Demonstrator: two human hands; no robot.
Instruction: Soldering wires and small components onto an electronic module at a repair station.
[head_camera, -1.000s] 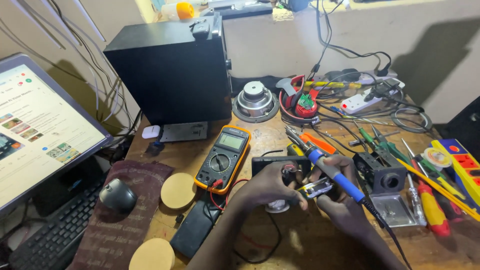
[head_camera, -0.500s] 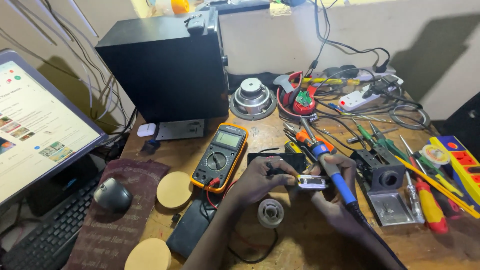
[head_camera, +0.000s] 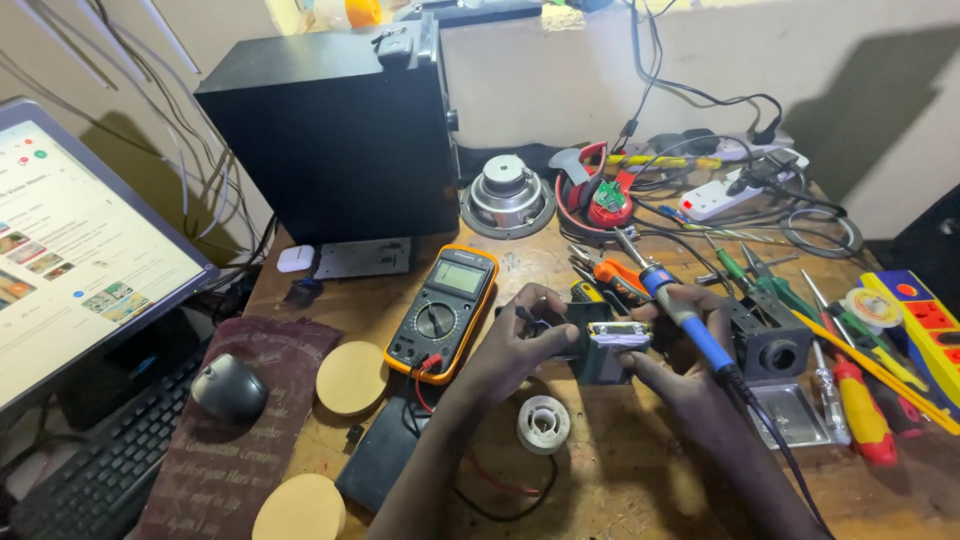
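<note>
— What's in my head view right now?

— My left hand (head_camera: 515, 345) pinches a small dark electronic part (head_camera: 600, 345), held just above the wooden table (head_camera: 640, 470). My right hand (head_camera: 680, 375) touches that part too, its grip wrapped around a blue-handled soldering iron (head_camera: 680, 310).

— And around them?

— A yellow multimeter (head_camera: 445, 310) lies just left of my left hand, a white solder spool (head_camera: 543, 424) below it, a black speaker box (head_camera: 335, 130) behind, and screwdrivers (head_camera: 850, 400) to the right.
</note>
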